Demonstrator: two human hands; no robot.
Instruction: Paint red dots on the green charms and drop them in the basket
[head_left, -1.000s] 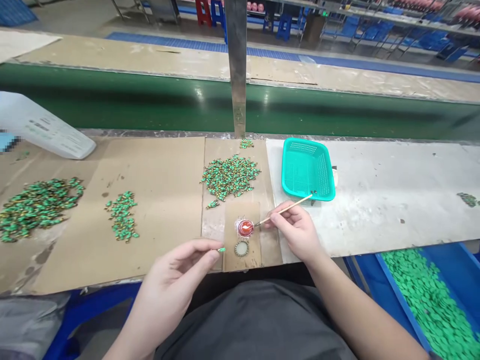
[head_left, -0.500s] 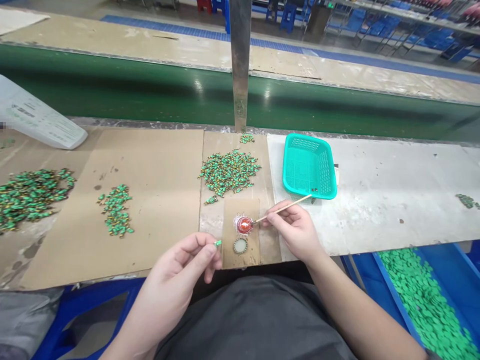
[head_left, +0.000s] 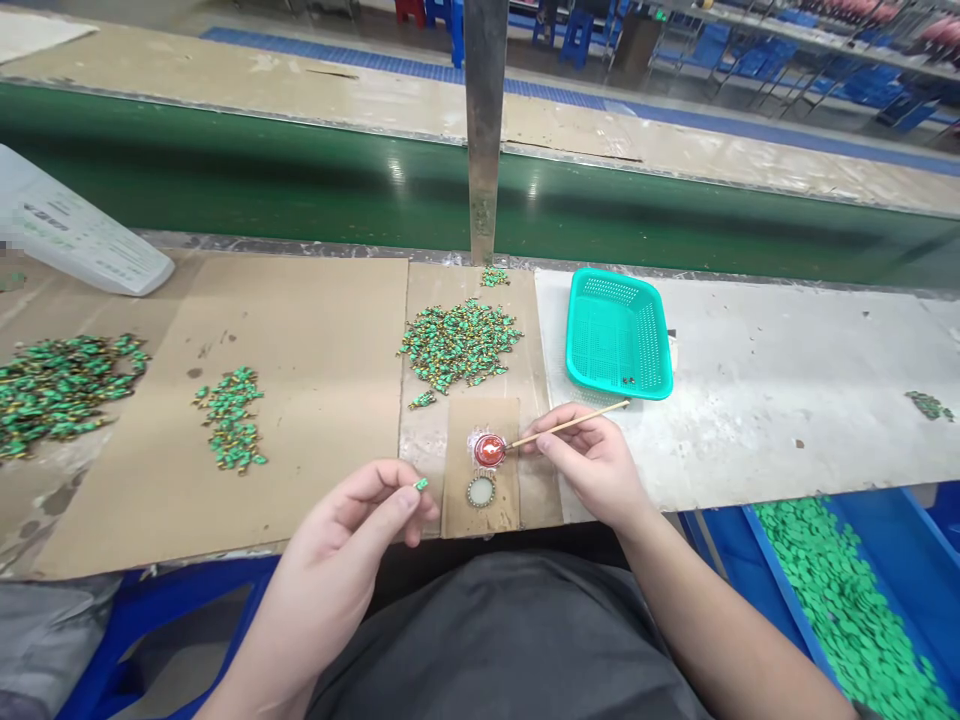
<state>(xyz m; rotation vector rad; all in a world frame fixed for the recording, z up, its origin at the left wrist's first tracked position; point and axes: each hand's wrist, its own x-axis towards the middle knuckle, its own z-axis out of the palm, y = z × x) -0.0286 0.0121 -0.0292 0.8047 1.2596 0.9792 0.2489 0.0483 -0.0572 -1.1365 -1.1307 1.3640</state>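
Fingers of my left hand [head_left: 367, 520] pinch a small green piece [head_left: 421, 484]. My right hand [head_left: 592, 460] grips a brush [head_left: 574, 421] at the red paint [head_left: 490, 450].

Left hand [head_left: 367, 520] pinching; right hand [head_left: 592, 460] gripping.

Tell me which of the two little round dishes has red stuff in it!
The far dish, right at the tip of the brush, holds the red stuff. The near dish looks pale inside.
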